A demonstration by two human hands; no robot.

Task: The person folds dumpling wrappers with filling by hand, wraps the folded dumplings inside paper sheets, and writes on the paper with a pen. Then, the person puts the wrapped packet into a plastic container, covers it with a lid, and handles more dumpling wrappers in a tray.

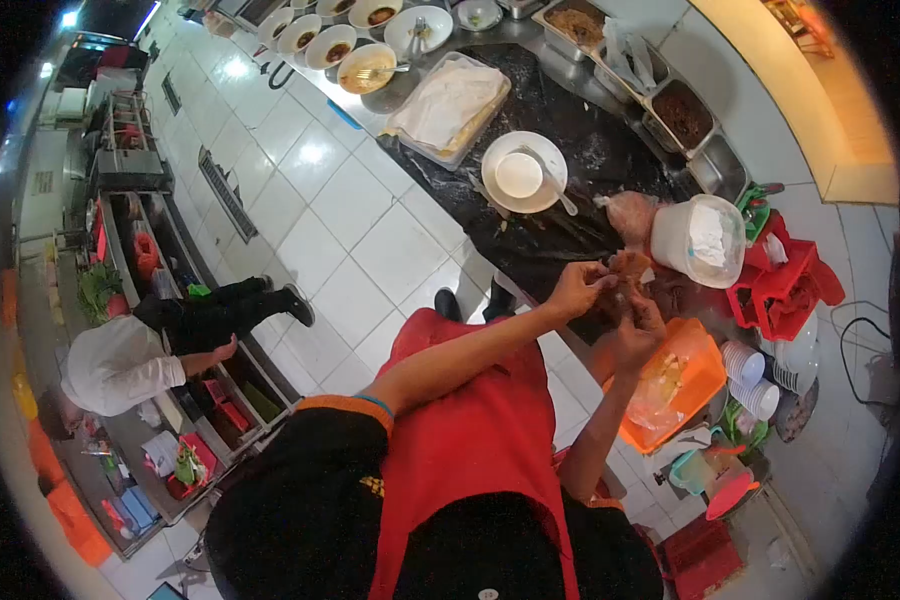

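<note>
My left hand point(579, 291) is closed in a pinch at the edge of a thin brown piece point(630, 267), perhaps food; its exact kind is unclear. Just below it, my right hand point(639, 332) has its fingers bent and pressed together by the lower side of the same piece. Both hands are over the edge of the black-covered counter point(560, 100). Beside them lie a clear bag with pinkish contents point(632, 215) and a white plastic tub point(698, 240). Under my right forearm sits an orange basket point(708, 365) with a plastic bag and pale bits inside.
A bowl on a plate with a fork point(555, 190) and a cloth-covered container point(450, 105) stand on the counter. Bowls of sauce point(330, 47) line the far end. Metal trays point(715, 165), red baskets point(790, 285) and stacked cups point(755, 400) stand rightward. Another person point(120, 365) is at left.
</note>
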